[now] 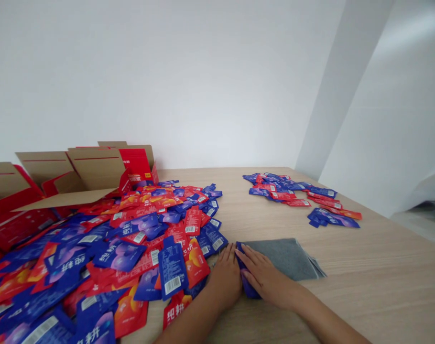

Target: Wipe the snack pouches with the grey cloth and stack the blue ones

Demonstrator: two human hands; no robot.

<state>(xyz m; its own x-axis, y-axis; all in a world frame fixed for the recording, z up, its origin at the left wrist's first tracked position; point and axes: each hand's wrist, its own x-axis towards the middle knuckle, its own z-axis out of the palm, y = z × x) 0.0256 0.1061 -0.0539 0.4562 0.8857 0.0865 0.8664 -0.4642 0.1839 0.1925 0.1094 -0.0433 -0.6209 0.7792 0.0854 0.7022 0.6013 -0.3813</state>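
Observation:
Both my hands rest on the wooden table (pixel 382 286) near its front, side by side. My left hand (pixel 226 276) lies with fingers together against a blue sachet (pixel 246 286). My right hand (pixel 262 274) lies flat over that blue sachet, fingers stretched out, pressing it onto the near edge of a folded grey cloth (pixel 289 255). Most of the sachet is hidden under the two hands. Just left of my left hand begins a large heap of red and blue sachets (pixel 131 253).
Open red cardboard boxes (pixel 77 181) with brown flaps stand at the back left behind the heap. A smaller scatter of red and blue sachets (pixel 299 198) lies at the back right. White walls close off the table's far side and right.

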